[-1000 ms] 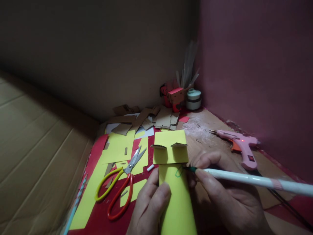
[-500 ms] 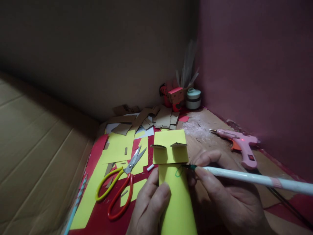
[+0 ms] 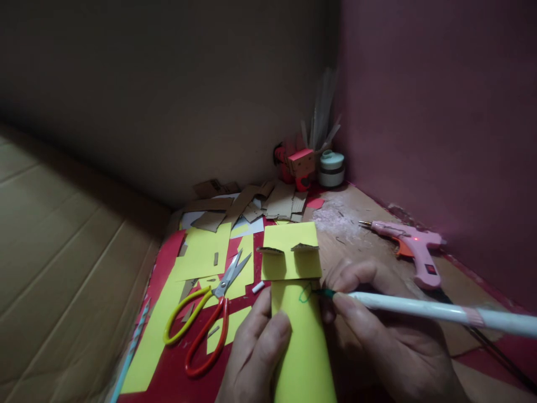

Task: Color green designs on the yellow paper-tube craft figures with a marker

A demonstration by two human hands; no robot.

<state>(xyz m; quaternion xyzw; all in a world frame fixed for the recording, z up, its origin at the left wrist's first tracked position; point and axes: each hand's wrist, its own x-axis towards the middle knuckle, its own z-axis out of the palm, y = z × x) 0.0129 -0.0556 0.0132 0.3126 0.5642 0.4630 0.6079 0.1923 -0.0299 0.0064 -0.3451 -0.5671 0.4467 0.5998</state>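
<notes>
My left hand (image 3: 264, 347) is closed on the left side of a yellow paper tube (image 3: 302, 341). At its top sits a square yellow head (image 3: 289, 238) with two cardboard flaps sticking out. Pinched in my right hand (image 3: 377, 319) is a white-barrelled pen (image 3: 419, 309) with a dark green tip end. The tip meets the tube's right side, beside a small green loop (image 3: 306, 293) drawn under the head. To the left, scissors (image 3: 220, 288) with one yellow and one red handle lie partly spread on paper scraps.
A pink glue gun (image 3: 415, 246) with a lit red light lies at right. Cardboard scraps (image 3: 251, 204), a red box-headed figure (image 3: 301, 165) and a pale lidded jar (image 3: 331, 168) are at the back. A striped pencil (image 3: 131, 350) lies at left, by a cardboard wall (image 3: 84, 268).
The pen tip has shifted slightly down along the tube, and the right hand has moved a little with it. The tube and head have drifted slightly left. My left hand keeps its hold.
</notes>
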